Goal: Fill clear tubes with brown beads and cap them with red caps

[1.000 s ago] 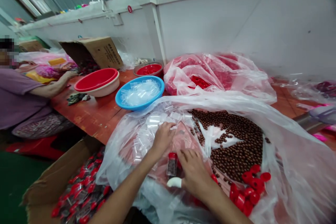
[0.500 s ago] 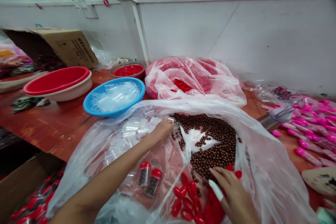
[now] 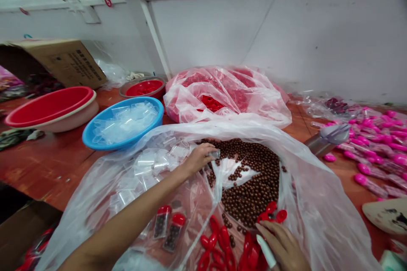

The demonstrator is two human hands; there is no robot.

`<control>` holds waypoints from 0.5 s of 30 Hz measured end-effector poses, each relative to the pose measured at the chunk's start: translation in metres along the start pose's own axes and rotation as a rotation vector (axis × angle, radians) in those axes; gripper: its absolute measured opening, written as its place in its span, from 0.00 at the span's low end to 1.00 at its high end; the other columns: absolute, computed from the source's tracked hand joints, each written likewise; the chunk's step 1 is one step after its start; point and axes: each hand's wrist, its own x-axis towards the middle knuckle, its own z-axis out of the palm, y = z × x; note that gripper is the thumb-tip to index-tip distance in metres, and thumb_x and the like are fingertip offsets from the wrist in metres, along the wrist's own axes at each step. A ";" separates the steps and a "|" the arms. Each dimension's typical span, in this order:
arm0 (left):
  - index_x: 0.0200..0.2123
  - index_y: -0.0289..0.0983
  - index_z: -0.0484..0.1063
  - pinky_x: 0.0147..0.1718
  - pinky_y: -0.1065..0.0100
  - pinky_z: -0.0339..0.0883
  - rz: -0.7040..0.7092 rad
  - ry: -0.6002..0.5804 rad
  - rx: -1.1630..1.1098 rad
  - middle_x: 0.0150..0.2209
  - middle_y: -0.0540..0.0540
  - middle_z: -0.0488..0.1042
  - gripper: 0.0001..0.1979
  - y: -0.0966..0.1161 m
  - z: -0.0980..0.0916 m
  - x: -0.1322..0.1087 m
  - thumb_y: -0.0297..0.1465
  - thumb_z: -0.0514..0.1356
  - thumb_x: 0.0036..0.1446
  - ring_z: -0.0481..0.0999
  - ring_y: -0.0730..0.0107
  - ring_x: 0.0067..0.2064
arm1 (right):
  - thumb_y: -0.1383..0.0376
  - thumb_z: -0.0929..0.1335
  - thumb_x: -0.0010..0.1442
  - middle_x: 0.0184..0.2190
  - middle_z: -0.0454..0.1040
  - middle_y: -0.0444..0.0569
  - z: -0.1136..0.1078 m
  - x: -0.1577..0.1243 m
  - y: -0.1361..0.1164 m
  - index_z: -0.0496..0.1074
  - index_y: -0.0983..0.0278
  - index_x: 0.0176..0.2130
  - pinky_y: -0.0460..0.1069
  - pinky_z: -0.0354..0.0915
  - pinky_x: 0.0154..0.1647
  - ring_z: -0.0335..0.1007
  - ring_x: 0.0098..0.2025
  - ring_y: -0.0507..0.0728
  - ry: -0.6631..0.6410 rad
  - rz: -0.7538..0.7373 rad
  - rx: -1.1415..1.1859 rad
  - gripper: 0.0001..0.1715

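The left hand (image 3: 199, 158) pinched a clear container (image 3: 216, 153) near brown beads (image 3: 262, 178); the right hand (image 3: 284, 244), grip unclear, was at red pieces (image 3: 247, 250).

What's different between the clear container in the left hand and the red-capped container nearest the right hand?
Cap: the red-capped container wears a bright red cap; no red cap shows on the clear container.
Position: the clear container is held in the left hand, by the brown balls; the red-capped container rests untouched on the plastic sheet.
Both have see-through bodies. Whether the clear container holds anything is too small to tell.
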 end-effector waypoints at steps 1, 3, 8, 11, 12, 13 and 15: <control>0.45 0.38 0.72 0.48 0.66 0.62 0.004 -0.005 0.004 0.47 0.44 0.71 0.15 -0.002 0.001 0.002 0.26 0.58 0.54 0.70 0.66 0.48 | 0.69 0.64 0.50 0.48 0.71 0.53 0.000 0.000 0.001 0.64 0.64 0.56 0.51 0.66 0.47 0.68 0.48 0.60 -0.003 -0.003 -0.009 0.32; 0.44 0.38 0.73 0.47 0.68 0.63 0.013 -0.042 0.030 0.44 0.44 0.73 0.14 -0.006 0.003 0.007 0.24 0.57 0.53 0.71 0.67 0.46 | 0.67 0.65 0.51 0.48 0.72 0.53 0.000 -0.001 0.003 0.64 0.64 0.56 0.51 0.67 0.47 0.68 0.48 0.60 -0.016 -0.017 -0.020 0.32; 0.36 0.37 0.75 0.44 0.67 0.63 0.039 -0.133 0.088 0.37 0.43 0.74 0.10 -0.008 0.008 0.024 0.23 0.57 0.52 0.72 0.65 0.42 | 0.62 0.65 0.55 0.46 0.74 0.52 0.001 0.001 0.002 0.65 0.64 0.55 0.50 0.68 0.45 0.70 0.46 0.60 -0.011 -0.054 -0.040 0.28; 0.31 0.36 0.75 0.42 0.66 0.63 0.076 -0.188 0.098 0.34 0.42 0.73 0.08 -0.001 0.013 0.039 0.23 0.57 0.51 0.72 0.64 0.40 | 0.58 0.65 0.56 0.45 0.74 0.52 0.000 0.003 0.002 0.65 0.64 0.55 0.50 0.69 0.44 0.70 0.45 0.60 -0.012 -0.066 -0.027 0.28; 0.30 0.35 0.75 0.42 0.66 0.63 0.088 -0.202 0.094 0.33 0.42 0.73 0.07 0.002 0.016 0.044 0.23 0.57 0.51 0.72 0.64 0.39 | 0.58 0.65 0.57 0.45 0.74 0.52 0.000 0.004 0.002 0.65 0.64 0.55 0.50 0.69 0.44 0.70 0.45 0.60 -0.018 -0.065 -0.019 0.28; 0.29 0.35 0.76 0.42 0.66 0.62 0.100 -0.213 0.085 0.33 0.42 0.73 0.07 0.005 0.020 0.049 0.23 0.57 0.51 0.71 0.63 0.39 | 0.58 0.65 0.57 0.45 0.75 0.52 0.000 0.004 0.002 0.65 0.63 0.56 0.50 0.69 0.44 0.70 0.45 0.60 -0.021 -0.064 -0.011 0.28; 0.29 0.36 0.76 0.41 0.67 0.62 0.121 -0.226 0.049 0.32 0.43 0.73 0.07 0.010 0.028 0.058 0.23 0.58 0.50 0.72 0.64 0.38 | 0.58 0.65 0.58 0.45 0.75 0.52 -0.001 0.004 0.002 0.64 0.62 0.56 0.50 0.69 0.44 0.71 0.44 0.60 -0.032 -0.057 0.002 0.28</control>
